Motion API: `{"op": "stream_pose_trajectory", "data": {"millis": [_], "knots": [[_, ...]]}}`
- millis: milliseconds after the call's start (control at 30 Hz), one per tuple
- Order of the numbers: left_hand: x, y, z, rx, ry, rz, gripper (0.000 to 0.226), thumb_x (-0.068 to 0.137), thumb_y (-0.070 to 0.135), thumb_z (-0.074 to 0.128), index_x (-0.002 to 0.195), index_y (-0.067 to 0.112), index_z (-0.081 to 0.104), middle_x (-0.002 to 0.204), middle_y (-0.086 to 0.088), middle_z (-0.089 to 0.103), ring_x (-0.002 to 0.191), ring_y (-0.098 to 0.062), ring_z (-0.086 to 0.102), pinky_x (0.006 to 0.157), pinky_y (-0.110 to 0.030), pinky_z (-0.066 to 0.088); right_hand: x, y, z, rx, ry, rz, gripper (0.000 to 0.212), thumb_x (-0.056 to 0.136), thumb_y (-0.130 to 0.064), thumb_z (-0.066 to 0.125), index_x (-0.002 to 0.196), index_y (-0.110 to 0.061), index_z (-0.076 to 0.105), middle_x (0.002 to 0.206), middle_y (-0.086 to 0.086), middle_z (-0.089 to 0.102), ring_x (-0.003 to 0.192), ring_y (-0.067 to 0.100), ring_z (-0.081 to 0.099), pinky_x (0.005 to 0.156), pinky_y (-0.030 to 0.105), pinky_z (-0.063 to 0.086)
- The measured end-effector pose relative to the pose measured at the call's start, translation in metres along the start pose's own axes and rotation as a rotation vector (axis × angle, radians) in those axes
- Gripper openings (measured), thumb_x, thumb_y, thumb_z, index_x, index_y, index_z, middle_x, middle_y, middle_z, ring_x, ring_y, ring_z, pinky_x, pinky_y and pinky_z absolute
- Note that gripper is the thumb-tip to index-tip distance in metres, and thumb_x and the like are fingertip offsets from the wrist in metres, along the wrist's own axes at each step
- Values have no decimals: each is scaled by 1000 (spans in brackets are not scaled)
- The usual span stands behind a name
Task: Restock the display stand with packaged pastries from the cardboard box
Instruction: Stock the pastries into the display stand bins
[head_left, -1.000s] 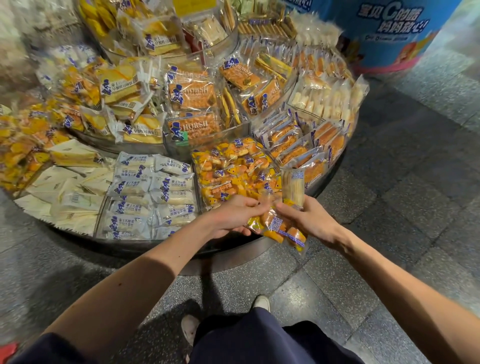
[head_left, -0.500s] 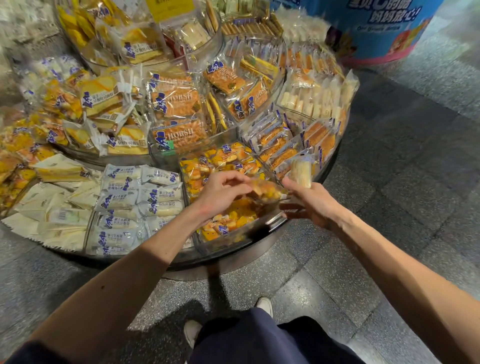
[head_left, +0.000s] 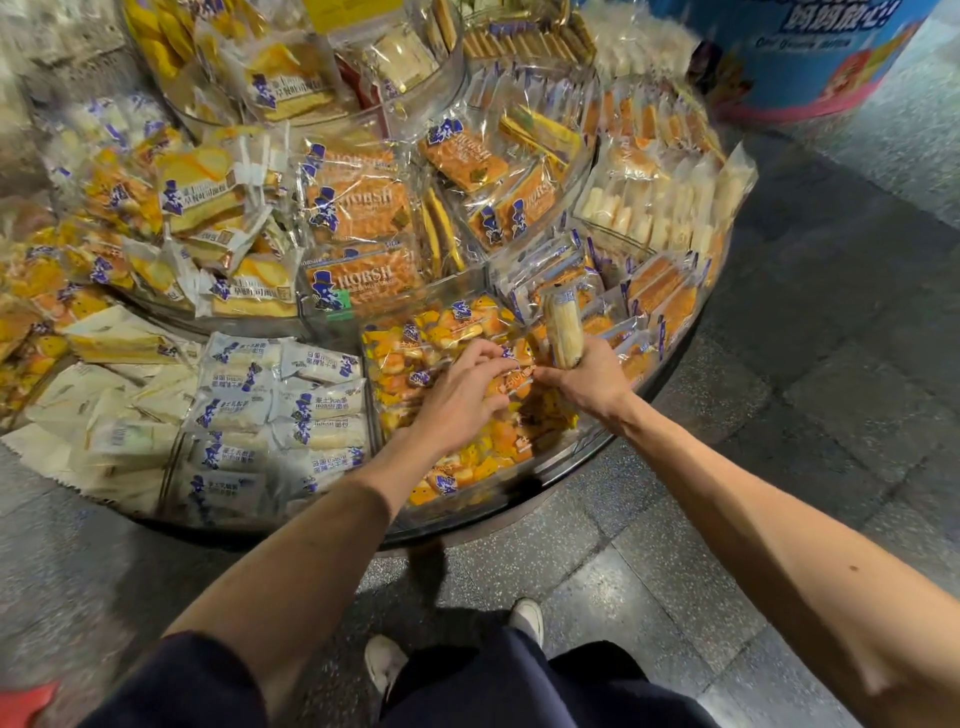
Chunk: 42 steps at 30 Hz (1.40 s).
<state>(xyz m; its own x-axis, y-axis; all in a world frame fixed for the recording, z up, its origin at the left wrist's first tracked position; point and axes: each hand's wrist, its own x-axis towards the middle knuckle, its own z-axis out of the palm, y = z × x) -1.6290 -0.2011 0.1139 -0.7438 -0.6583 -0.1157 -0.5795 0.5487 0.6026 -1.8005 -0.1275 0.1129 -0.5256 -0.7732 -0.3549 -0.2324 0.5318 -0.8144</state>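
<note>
**Position.** Both hands are close together over the front compartment of the display stand (head_left: 587, 452), almost touching. My right hand (head_left: 589, 387) is clamped round the lower end of a pale packet (head_left: 563, 327), which stands upright above the fist. Its forefinger reaches toward the left hand. My left hand (head_left: 457, 397) lies palm down on the orange packets (head_left: 452, 325) that fill the compartment under and beyond it, with the fingers curled. The picture is blurred there, so I cannot tell whether those fingers pinch a packet or only press the heap.

**Task item.** The stock being placed lies beneath and around the left hand, and one packet is in the right. The cardboard box is not in view.

**Finding.** Placing appears to be under way and not finished.

**Risks noted.**
1. The heap is loose and wrapped in slick film. A push from the left hand toward me could send packets over the rim below my wrists and onto the floor (head_left: 727, 519).
2. The pale packet does not match the orange stock. If the right hand lets go here, it would land in the wrong compartment.
3. The right hand's hold is a full fist on what is likely a soft pastry, so squeezing harder could crush it.
4. The white-wrapped packets (head_left: 280, 395) lie just left of my left forearm, and a sideways sweep could disturb them.
</note>
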Motion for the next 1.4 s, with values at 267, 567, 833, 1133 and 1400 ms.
{"op": "stream_pose_trajectory", "data": {"millis": [267, 567, 833, 1133, 1400], "knots": [[8, -19, 3, 370, 32, 151, 50, 93, 23, 66, 141, 24, 51, 143, 0, 46, 132, -23, 39, 102, -43, 28, 4, -4, 5, -232, -8, -109, 54, 83, -23, 80, 129, -5, 58, 115, 13, 69, 101, 29, 66, 82, 34, 53], [-2, 7, -22, -88, 148, -19, 40, 100, 46, 51, 134, 26, 58, 127, 2, 62, 117, -13, 53, 98, -37, 40, -25, -24, -3, -172, 9, -216, 37, 99, -47, 52, 106, -11, 52, 82, 3, 63, 70, 24, 61, 66, 35, 50], [-67, 3, -107, -876, -47, -527, 80, 80, 71, 61, 131, 11, 50, 116, -18, 66, 65, -21, 69, 58, -32, 55, -77, -52, 64, -601, -156, -608, 44, 96, -35, 60, 122, -9, 36, 105, 22, 65, 91, 42, 63, 65, 37, 35], [-135, -118, -168, -835, -20, -570, 34, 86, 0, 71, 114, 18, 62, 110, -13, 70, 93, -21, 72, 78, -30, 60, -91, -91, 165, -469, -333, -612, 44, 95, -33, 64, 125, -8, 45, 122, 11, 58, 107, 25, 54, 82, 22, 32], [-127, -198, -170, -199, -69, -419, 33, 84, 31, 78, 112, 27, 61, 124, 4, 63, 108, -15, 59, 91, -31, 46, -59, -98, 236, -662, -253, -476, 30, 93, -18, 68, 119, -13, 54, 112, 10, 66, 94, 27, 60, 72, 30, 41]]}}
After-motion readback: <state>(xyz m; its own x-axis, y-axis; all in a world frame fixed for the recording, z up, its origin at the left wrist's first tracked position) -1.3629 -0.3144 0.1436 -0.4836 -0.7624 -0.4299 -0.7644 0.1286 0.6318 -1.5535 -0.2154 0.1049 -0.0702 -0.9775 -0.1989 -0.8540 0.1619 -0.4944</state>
